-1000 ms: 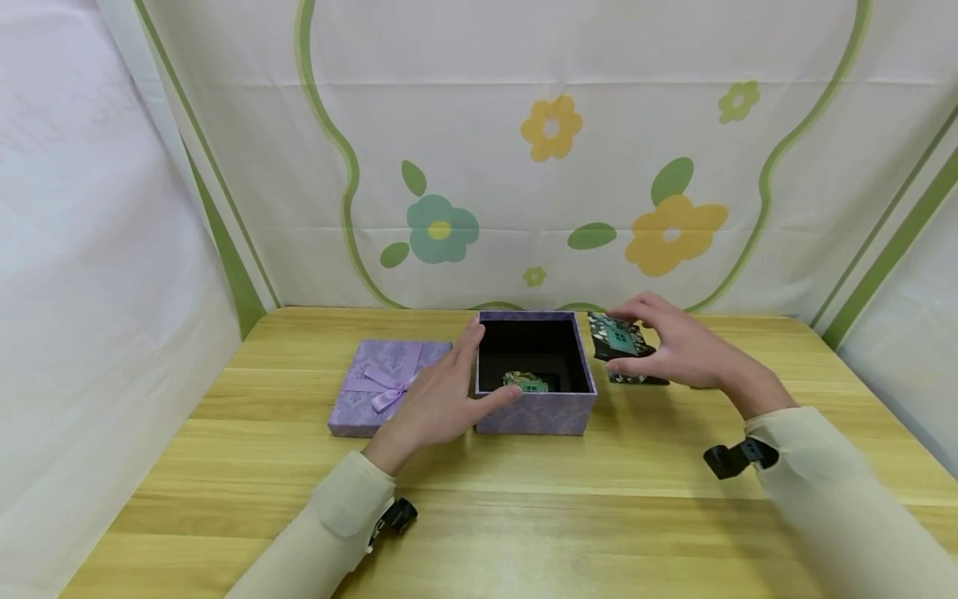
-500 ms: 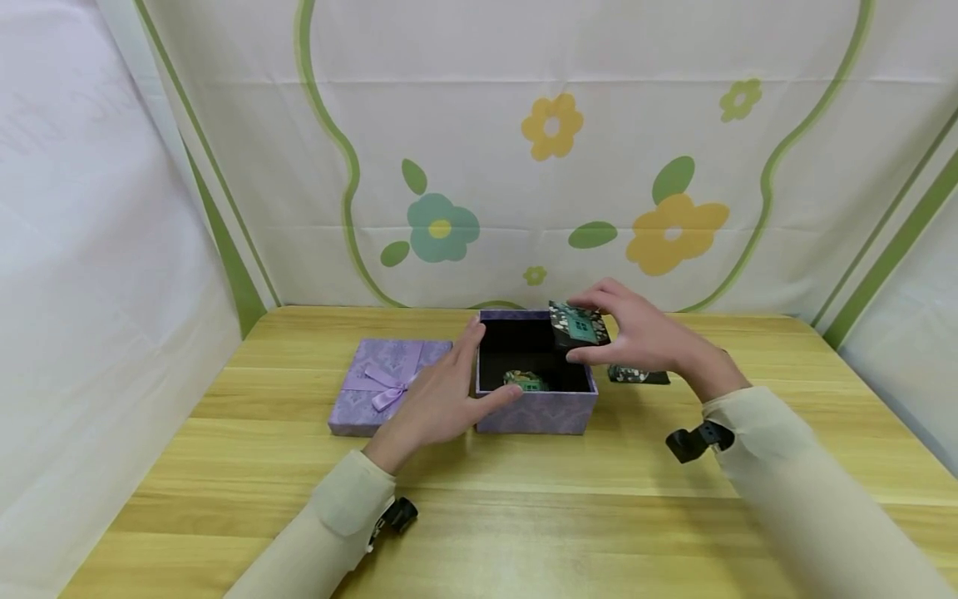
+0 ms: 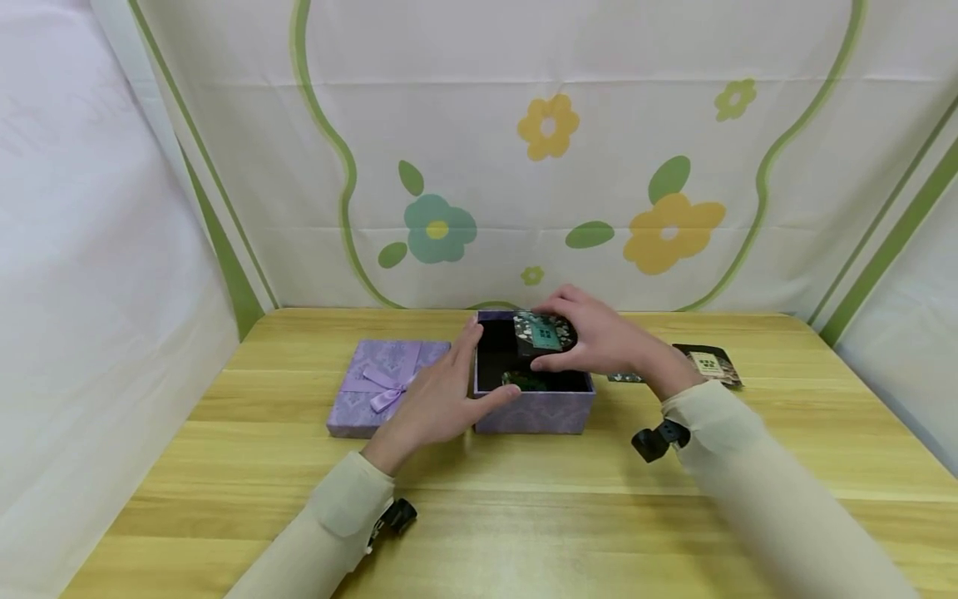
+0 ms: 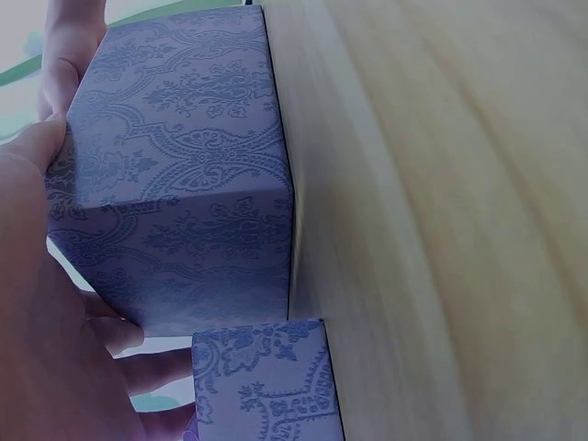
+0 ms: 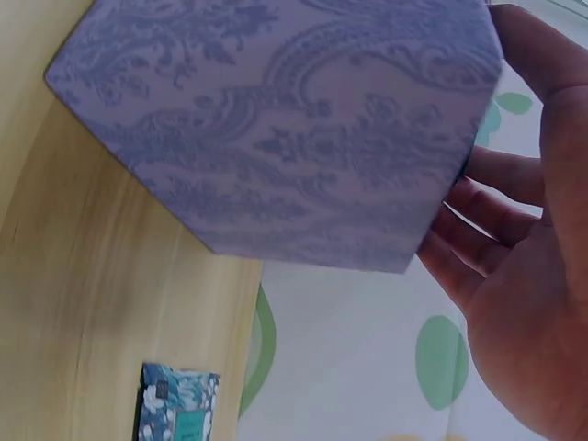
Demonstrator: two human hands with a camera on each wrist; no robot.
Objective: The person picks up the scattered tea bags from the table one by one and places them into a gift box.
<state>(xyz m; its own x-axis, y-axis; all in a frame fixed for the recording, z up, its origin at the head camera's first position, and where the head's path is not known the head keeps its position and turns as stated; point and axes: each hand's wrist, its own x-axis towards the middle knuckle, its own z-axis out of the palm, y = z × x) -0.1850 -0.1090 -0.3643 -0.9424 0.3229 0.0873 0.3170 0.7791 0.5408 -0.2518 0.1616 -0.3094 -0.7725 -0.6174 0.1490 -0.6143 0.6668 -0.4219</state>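
A dark floral packet (image 3: 544, 334) is pinched by the right hand (image 3: 599, 337) directly above the open purple box (image 3: 535, 408), probably lying flat; the box's near-left corner is braced by the left hand (image 3: 434, 403), fingers relaxed.

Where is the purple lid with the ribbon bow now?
In the head view, the purple lid lies on the wooden table, left of the open purple box, partly under the left hand.
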